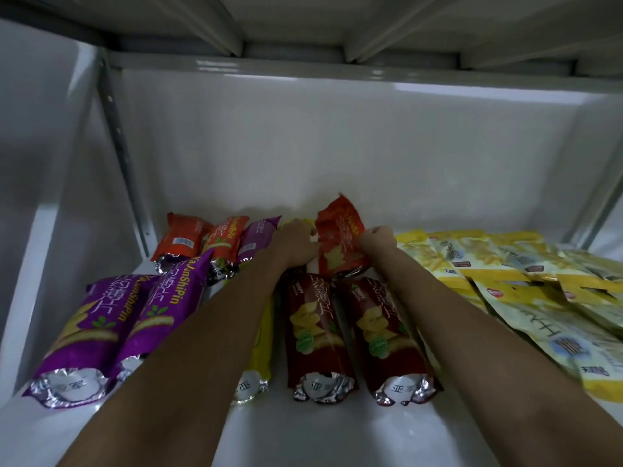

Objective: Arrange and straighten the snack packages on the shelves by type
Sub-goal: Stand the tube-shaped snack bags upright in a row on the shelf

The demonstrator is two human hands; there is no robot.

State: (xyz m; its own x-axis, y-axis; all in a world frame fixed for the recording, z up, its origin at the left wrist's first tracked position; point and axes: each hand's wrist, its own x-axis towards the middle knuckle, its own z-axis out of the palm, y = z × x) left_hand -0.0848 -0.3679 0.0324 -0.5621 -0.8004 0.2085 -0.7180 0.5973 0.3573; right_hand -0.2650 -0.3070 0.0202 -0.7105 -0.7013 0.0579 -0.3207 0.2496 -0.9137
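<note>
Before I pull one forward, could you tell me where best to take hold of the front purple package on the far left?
I'd grip the purple package around its round middle, coming from the open shelf front and above. It lies lengthwise, its crimped foil end toward you; that end looks too flimsy to pull on. Its right side touches the neighbouring purple package, so there is little room there.

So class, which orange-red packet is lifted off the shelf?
The orange-red packet held between both hands, the left hand and the right hand, tilted up; the others lie flat at back left.
</note>
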